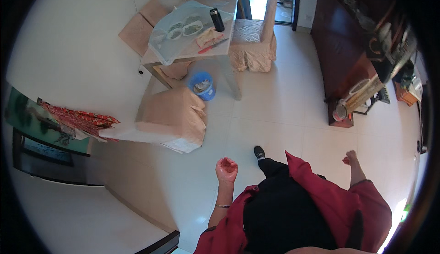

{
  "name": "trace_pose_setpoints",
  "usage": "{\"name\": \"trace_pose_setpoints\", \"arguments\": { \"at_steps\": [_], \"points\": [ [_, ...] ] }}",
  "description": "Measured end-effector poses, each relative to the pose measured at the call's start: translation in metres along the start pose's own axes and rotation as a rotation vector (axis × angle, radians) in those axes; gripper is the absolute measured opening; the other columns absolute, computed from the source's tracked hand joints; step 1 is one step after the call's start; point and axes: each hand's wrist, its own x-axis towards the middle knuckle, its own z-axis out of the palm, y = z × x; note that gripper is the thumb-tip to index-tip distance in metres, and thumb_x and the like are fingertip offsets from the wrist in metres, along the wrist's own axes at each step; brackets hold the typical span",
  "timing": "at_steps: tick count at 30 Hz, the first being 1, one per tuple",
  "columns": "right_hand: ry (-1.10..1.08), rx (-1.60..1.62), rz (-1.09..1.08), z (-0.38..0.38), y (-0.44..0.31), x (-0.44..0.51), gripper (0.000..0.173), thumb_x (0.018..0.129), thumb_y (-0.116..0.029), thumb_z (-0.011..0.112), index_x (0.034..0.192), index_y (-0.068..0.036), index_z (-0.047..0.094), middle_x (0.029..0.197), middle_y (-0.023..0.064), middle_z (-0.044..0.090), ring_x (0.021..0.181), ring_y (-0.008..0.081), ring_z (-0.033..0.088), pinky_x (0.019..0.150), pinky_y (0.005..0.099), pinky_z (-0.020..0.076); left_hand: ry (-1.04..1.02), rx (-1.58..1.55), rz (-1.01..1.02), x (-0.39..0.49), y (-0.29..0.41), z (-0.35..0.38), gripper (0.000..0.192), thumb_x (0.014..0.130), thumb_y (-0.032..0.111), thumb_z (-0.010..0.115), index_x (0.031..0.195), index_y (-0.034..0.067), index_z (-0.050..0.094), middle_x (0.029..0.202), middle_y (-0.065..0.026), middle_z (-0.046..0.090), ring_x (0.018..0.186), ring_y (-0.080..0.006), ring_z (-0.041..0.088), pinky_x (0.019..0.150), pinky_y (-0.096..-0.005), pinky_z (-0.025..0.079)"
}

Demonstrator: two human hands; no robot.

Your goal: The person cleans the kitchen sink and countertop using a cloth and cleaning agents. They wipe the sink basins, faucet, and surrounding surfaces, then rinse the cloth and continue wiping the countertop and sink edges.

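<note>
My left hand [227, 170] is raised palm up over the tiled floor, its fingers slightly curled and nothing in it; a bracelet circles the wrist. On the other side of my body, my right hand [350, 157] hangs over the floor with curled fingers; whether it holds something small cannot be told. Beyond my hands stands a dining table [154, 57] under a partly spread translucent sheet [161, 49]. On it are dishes of green food [192, 28], a black bottle [217, 20], a cloth [209, 37] and a red-handled knife [208, 49].
A blue bin [208, 94] with waste stands by the table leg, beside a fabric-covered chair [172, 109]. Another covered chair [252, 44] is at the table's right. A dark red wooden cabinet [338, 54] lines the right side. Patterned red cloth [79, 116] hangs at left.
</note>
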Motion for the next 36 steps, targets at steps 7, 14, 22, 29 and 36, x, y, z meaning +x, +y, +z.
{"name": "trace_pose_setpoints", "arguments": {
  "at_steps": [7, 14, 22, 29, 36],
  "points": [
    [-0.356, -0.515, -0.574, 0.314, -0.271, -0.056, 0.045, 0.077, -0.004, 0.049, 0.122, -0.005, 0.046, 0.065, 0.0119, 0.055, 0.047, 0.0202, 0.056, 0.039, 0.0351, 0.0484, -0.068, -0.040, 0.151, 0.068, 0.089, 0.088, 0.016, 0.079, 0.018, 0.054, 0.070, 0.006, 0.060, 0.065, -0.0058, 0.059, 0.059, -0.0169, 0.054, 0.055, -0.0274, 0.043],
    [-0.529, -0.812, -1.139, 0.585, -0.423, -0.204, 0.034, 0.076, -0.018, 0.055, 0.108, -0.008, 0.056, 0.092, 0.0192, 0.059, 0.090, 0.0336, 0.057, 0.078, 0.0406, 0.0465, 0.079, -0.105, 0.185, 0.150, 0.145, 0.120, 0.015, 0.077, 0.015, 0.054, 0.071, 0.004, 0.060, 0.065, -0.0071, 0.059, 0.060, -0.0171, 0.054, 0.056, -0.0268, 0.044],
    [-0.444, -0.827, -1.299, 0.746, -0.510, -0.220, 0.039, 0.074, -0.018, 0.058, 0.112, -0.008, 0.054, 0.111, 0.0209, 0.049, 0.104, 0.0361, 0.049, 0.088, 0.0414, 0.0411, 0.000, 0.026, 0.134, 0.287, 0.248, 0.216, 0.017, 0.079, 0.018, 0.054, 0.070, 0.006, 0.062, 0.064, -0.0058, 0.059, 0.059, -0.0166, 0.053, 0.054, -0.0267, 0.043],
    [-0.204, -0.840, -1.453, 0.833, -0.584, -0.202, 0.050, 0.072, -0.016, 0.058, 0.119, -0.005, 0.045, 0.124, 0.0268, 0.039, 0.114, 0.0412, 0.040, 0.094, 0.0435, 0.0372, -0.059, 0.163, -0.109, 0.370, 0.277, 0.312, 0.017, 0.081, 0.023, 0.053, 0.077, 0.008, 0.060, 0.059, -0.0013, 0.048, 0.051, -0.0130, 0.042, 0.047, -0.0247, 0.036],
    [-0.180, -1.081, -1.295, 0.930, -0.644, -0.184, 0.058, 0.070, -0.031, 0.066, 0.119, -0.009, 0.044, 0.130, 0.0232, 0.030, 0.119, 0.0414, 0.034, 0.096, 0.0530, 0.0303, 0.043, 0.231, -0.108, 0.404, 0.274, 0.346, 0.019, 0.084, 0.023, 0.051, 0.076, 0.007, 0.056, 0.050, 0.0016, 0.035, 0.040, -0.0090, 0.029, 0.036, -0.0216, 0.024]
  ]
}}
